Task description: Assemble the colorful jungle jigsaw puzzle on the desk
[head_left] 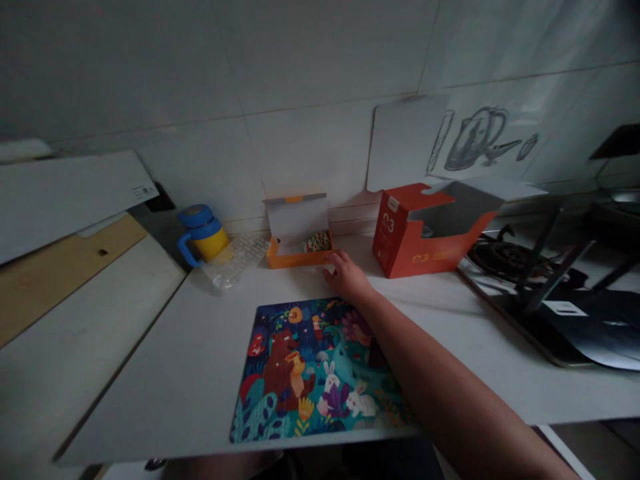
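My right hand [346, 275] reaches across the table, its fingers apart and nothing visible in them. The fingertips are at the front right corner of a small orange box [295, 260]; whether they touch it I cannot tell. The box's lid stands up against the wall, and a patterned item [318, 241] lies inside at the right. Below my hand a colourful picture board [305, 373] with a bear and rabbits lies flat near the table's front edge. My forearm covers its right side. My left hand is out of view.
A clear plastic wrapper [235, 260] and a blue and yellow mug [206, 235] stand left of the small box. To the right is an open red box [425, 257], then a gas stove [515, 267]. Boards [70, 200] lean at the left, on the white table's [165, 373] side.
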`<control>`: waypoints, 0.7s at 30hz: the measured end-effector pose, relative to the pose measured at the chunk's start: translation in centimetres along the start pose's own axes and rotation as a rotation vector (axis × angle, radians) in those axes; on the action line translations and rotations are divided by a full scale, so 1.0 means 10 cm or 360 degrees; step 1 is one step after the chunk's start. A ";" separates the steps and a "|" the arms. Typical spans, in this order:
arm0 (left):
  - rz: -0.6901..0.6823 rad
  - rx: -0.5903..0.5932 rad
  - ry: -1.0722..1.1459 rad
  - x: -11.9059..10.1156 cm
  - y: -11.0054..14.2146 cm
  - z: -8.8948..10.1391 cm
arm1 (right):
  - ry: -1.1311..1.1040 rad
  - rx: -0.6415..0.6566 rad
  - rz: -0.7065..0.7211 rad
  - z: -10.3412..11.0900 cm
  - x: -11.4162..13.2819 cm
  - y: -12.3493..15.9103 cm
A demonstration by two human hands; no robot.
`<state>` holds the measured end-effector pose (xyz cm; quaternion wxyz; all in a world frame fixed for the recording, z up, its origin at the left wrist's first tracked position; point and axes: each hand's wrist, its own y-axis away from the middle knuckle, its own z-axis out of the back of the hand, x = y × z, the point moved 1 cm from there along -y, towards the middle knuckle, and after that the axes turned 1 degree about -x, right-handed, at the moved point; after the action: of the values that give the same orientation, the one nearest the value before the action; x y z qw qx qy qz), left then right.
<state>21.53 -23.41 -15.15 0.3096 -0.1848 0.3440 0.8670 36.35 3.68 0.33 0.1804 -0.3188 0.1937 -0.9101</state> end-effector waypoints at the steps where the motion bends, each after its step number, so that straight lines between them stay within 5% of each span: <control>1: -0.0035 -0.0008 -0.0029 -0.01 0.02 0.06 | 0.0007 -0.0007 0.0015 -0.02 0.00 0.00; 8: -0.0168 -0.0205 -0.0220 0.00 0.59 0.65 | 0.0045 0.0024 0.0049 -0.15 0.01 -0.01; 12: 0.0001 -0.0784 -0.0623 -0.02 0.99 1.24 | 0.0071 0.0015 0.0045 -0.13 0.05 -0.01; 14: 0.0014 -0.0883 -0.0743 -0.03 1.09 1.43 | 0.0097 0.0006 0.0026 -0.10 0.07 0.00; 21: 0.0028 -0.0838 -0.0726 -0.04 1.08 1.46 | 0.0239 0.0004 -0.0175 0.05 0.07 0.03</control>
<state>13.14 -19.37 0.39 0.3127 -0.0570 0.0320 0.9476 36.16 3.02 0.91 0.1154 -0.2598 0.1878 -0.9402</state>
